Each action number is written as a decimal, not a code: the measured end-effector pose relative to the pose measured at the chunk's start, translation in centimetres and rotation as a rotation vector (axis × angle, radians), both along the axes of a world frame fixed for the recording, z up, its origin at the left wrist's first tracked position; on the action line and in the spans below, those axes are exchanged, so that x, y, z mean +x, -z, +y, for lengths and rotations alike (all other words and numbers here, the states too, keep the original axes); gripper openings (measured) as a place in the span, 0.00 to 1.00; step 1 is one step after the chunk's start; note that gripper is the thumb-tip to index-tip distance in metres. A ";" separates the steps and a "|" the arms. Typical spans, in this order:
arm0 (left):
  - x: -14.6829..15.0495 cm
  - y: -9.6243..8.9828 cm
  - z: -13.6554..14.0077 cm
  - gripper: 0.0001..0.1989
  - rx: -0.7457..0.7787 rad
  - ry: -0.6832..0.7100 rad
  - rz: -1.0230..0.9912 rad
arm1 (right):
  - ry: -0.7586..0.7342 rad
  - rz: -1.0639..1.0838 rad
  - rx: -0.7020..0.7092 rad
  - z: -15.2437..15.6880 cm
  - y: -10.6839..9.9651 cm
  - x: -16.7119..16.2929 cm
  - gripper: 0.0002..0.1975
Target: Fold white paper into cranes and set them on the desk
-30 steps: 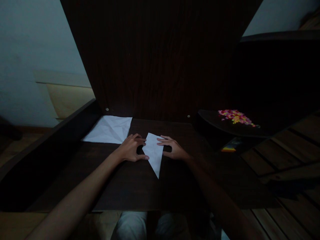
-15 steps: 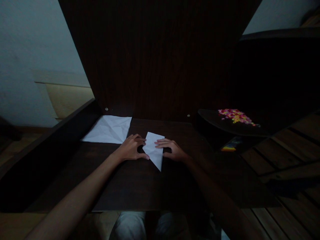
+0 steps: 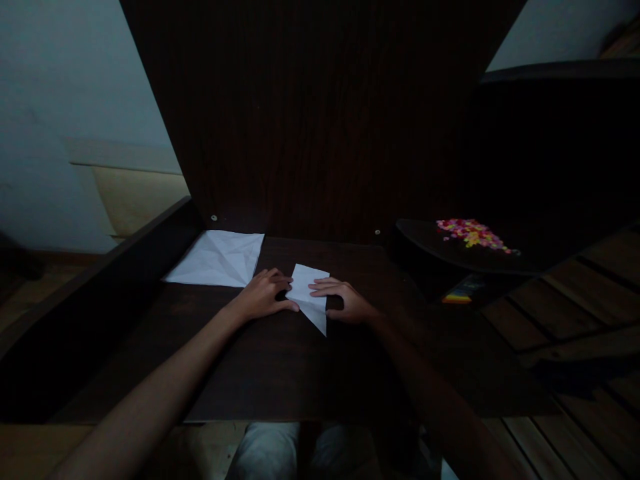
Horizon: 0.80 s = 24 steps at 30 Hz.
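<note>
A small folded sheet of white paper (image 3: 309, 283) lies on the dark table in front of me, its lower pointed flap (image 3: 318, 320) creased and angled off from the rest. My left hand (image 3: 264, 293) grips its left side, fingertips at the edge and thumb by the crease. From the right, my right hand (image 3: 349, 301) presses its fingers over the paper, with the thumb at the right edge near the flap. Both hands curve around the piece. What lies beneath the fingers is hidden.
Creased white sheets (image 3: 220, 259) lie at the back left of the dark wooden table (image 3: 250, 373). A shelf (image 3: 425, 243) on the right carries a pile of small pink, red and yellow pieces (image 3: 473, 233). A tall dark panel (image 3: 320, 120) rises behind.
The paper's lower pointed flap has bent along a crease, and its tip has shifted slightly right and up. My left thumb has moved up a little; my right hand has hardly moved.
</note>
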<state>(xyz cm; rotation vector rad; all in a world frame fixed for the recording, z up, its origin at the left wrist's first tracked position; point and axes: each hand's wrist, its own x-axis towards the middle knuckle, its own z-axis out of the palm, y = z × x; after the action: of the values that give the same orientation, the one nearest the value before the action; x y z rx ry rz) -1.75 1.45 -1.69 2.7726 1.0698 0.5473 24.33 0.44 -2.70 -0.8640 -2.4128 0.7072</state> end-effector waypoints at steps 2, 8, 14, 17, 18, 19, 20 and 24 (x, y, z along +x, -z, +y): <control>0.0 0.0 0.1 0.25 0.000 0.001 -0.007 | 0.000 -0.002 0.000 -0.1 0.0 0.0 0.25; 0.0 -0.2 0.0 0.25 -0.007 0.005 0.003 | -0.007 0.043 -0.008 -0.1 -0.1 0.0 0.21; -0.1 -0.2 -0.1 0.27 -0.010 0.016 0.010 | -0.003 0.085 -0.026 0.0 0.0 -0.1 0.18; -0.1 -0.2 0.0 0.28 -0.016 0.021 0.008 | 0.037 0.087 0.004 0.0 0.2 -0.3 0.16; -0.1 -0.2 0.0 0.29 -0.018 0.020 0.006 | 0.053 0.084 0.019 -0.1 0.3 -0.4 0.17; -0.1 -0.2 0.0 0.29 -0.021 0.018 0.005 | 0.070 0.078 0.036 -0.1 0.4 -0.5 0.17; -0.1 -0.2 0.0 0.29 -0.025 0.016 0.003 | 0.087 0.073 0.054 0.0 0.6 -0.6 0.18; 0.0 -0.1 -0.1 0.29 -0.030 0.031 -0.015 | 0.135 0.061 0.121 0.2 1.2 -0.8 0.19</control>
<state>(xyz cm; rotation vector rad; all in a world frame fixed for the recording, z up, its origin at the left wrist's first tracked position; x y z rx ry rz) -1.77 1.39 -1.59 2.7497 1.0221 0.5426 23.56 0.63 -3.87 -0.9317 -2.2920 0.5231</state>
